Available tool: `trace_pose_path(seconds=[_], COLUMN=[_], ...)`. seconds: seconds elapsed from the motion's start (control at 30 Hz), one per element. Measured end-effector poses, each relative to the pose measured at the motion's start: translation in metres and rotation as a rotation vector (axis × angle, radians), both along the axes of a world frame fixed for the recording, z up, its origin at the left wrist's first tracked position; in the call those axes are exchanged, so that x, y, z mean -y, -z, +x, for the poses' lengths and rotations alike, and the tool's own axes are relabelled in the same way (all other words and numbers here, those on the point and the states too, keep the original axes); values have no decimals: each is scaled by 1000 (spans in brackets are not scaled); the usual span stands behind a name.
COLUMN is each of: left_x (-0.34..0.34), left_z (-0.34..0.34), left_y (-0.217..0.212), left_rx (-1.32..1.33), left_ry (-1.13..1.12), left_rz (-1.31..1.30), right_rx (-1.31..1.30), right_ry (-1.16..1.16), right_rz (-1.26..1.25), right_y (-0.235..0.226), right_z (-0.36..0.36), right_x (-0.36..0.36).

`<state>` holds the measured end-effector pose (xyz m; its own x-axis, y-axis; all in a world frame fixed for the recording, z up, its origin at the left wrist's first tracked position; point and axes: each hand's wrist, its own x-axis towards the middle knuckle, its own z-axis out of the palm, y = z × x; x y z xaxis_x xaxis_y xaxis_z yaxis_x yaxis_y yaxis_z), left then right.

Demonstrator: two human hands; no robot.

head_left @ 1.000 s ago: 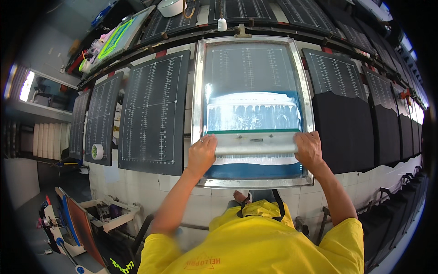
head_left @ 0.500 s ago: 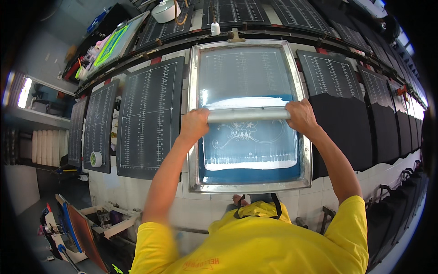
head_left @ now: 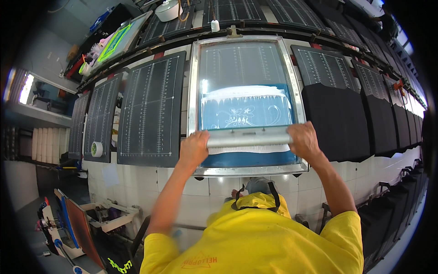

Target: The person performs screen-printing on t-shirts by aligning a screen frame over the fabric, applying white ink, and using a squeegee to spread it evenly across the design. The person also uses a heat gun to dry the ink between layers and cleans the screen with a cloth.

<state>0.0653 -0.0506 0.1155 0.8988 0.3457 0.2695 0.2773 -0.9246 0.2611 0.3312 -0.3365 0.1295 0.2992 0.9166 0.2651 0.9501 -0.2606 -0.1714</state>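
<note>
My left hand (head_left: 195,147) and my right hand (head_left: 303,139) are closed round the two ends of a grey metal squeegee (head_left: 248,138). It lies crosswise over the near part of a silkscreen with a metal frame (head_left: 250,171). On the blue mesh beyond the squeegee, a pale line design (head_left: 242,118) with stars and curls is visible. A thick band of white ink (head_left: 244,92) runs across the mesh past the design, with drips along its near edge. More white ink shows just on my side of the squeegee, whose blade edge is hidden.
Dark printing boards with ruled marks (head_left: 153,109) stand in a row to the left. Black fabric (head_left: 335,121) covers the boards to the right. A tape roll (head_left: 96,149) sits on one left board. A rail (head_left: 182,42) runs behind the screen, with a white pot (head_left: 167,11) beyond.
Both hands have drawn the squeegee toward me, from beyond the line design to the near side of it. The white ink band at the far side now shows drips along its near edge.
</note>
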Motion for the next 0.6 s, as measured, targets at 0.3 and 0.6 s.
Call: trace_pose_path(seconds=[0.3,0.6], left_x=[42,-3], left_z=[-45,0], left_y=[21,28], left_rx=[-11,29], left_ry=[11,64], left_rz=[51,103], right_rx=[21,65], right_ry=[27,34], right_rz=[25,2], right_y=[14,22], right_z=[-51,-8], right_x=[38,-2])
